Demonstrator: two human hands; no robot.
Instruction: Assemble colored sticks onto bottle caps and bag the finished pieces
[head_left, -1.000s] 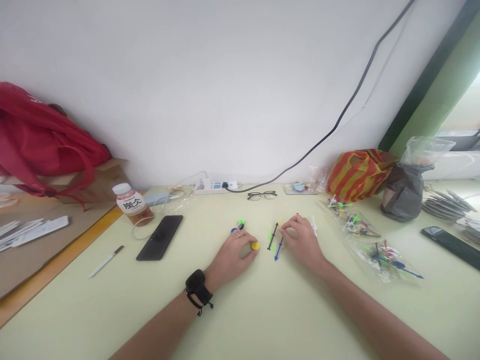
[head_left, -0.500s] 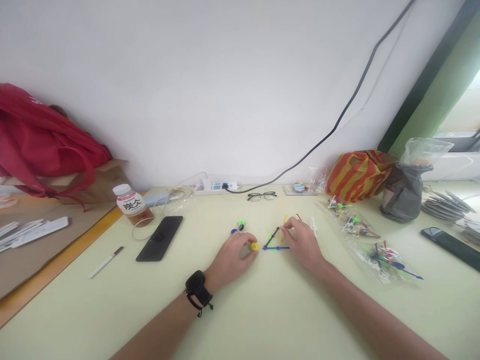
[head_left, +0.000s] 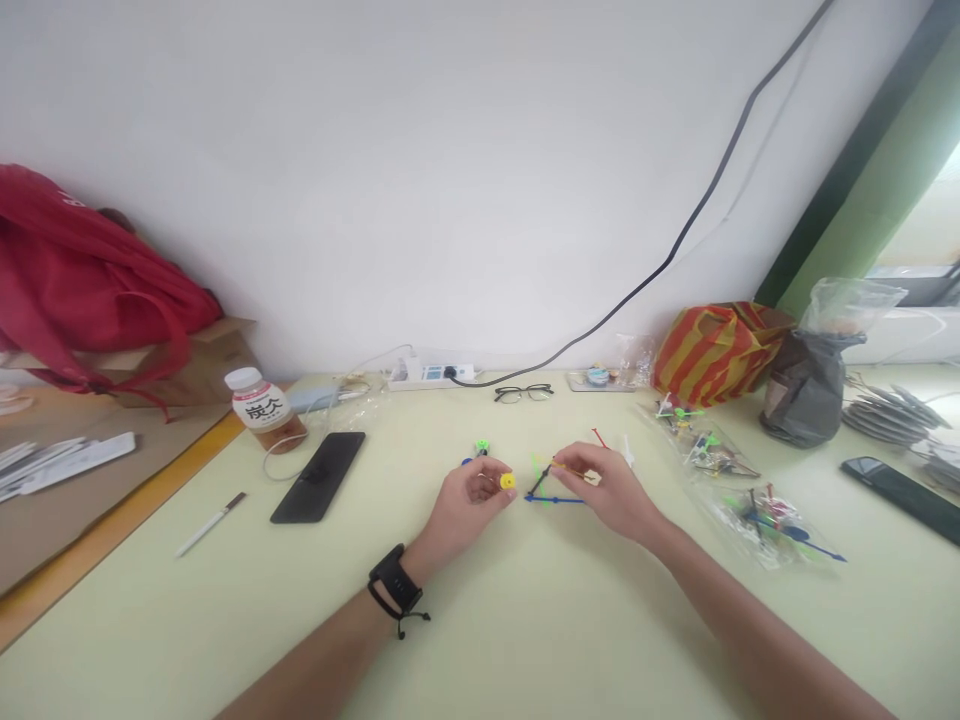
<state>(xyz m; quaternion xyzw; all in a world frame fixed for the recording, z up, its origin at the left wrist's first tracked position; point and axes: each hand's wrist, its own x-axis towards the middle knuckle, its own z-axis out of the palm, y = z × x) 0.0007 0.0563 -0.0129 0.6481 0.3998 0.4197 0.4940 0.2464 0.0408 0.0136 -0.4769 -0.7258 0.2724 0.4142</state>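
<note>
My left hand pinches a small round yellow plastic piece between thumb and fingertips, just above the table. Opposite it, my right hand is closed on a thin yellow arrow-shaped plastic stick, partly covered by the fingers. Below the right fingertips lie a blue arrow stick, a black one and a green one. Behind that hand are a red stick and a white stick. Small round pieces, one green with dark and blue ones, lie behind my left hand.
Clear bags of coloured plastic parts lie to the right, near a black phone-like device. On the left are a phone, a white pen and a bottle. Glasses and a power strip are along the wall.
My right hand has picked up the yellow stick from the table, its fingertips shifting slightly left. My left hand has tilted the round yellow piece upward a little.
</note>
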